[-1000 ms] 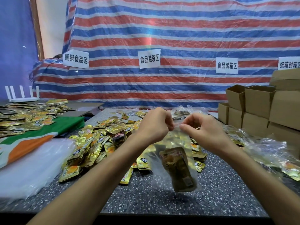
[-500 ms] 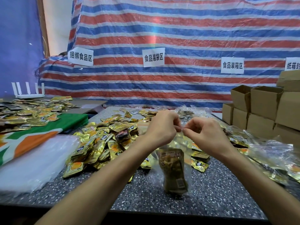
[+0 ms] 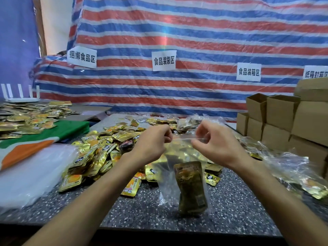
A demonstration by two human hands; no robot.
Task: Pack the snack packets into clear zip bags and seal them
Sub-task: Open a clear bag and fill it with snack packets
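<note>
A clear zip bag (image 3: 177, 174) hangs upright over the speckled table (image 3: 230, 210), its bottom near the surface. Inside it stands a dark gold snack packet (image 3: 190, 188). My left hand (image 3: 152, 142) pinches the bag's top strip at its left end. My right hand (image 3: 214, 142) pinches the same strip further right, and the strip is stretched straight between them. A heap of gold snack packets (image 3: 99, 153) lies on the table behind and to the left of the bag.
A stack of empty clear bags (image 3: 30, 173) lies at the left on a green and orange cloth (image 3: 35, 139). Filled clear bags (image 3: 291, 167) pile up at the right. Cardboard boxes (image 3: 284, 121) stand at the far right. More packets (image 3: 26, 119) cover a second table at the left.
My hands were close together on the bag's top; the right hand has slid to the right along the zip strip, so the hands are now apart. The bag hangs in about the same place.
</note>
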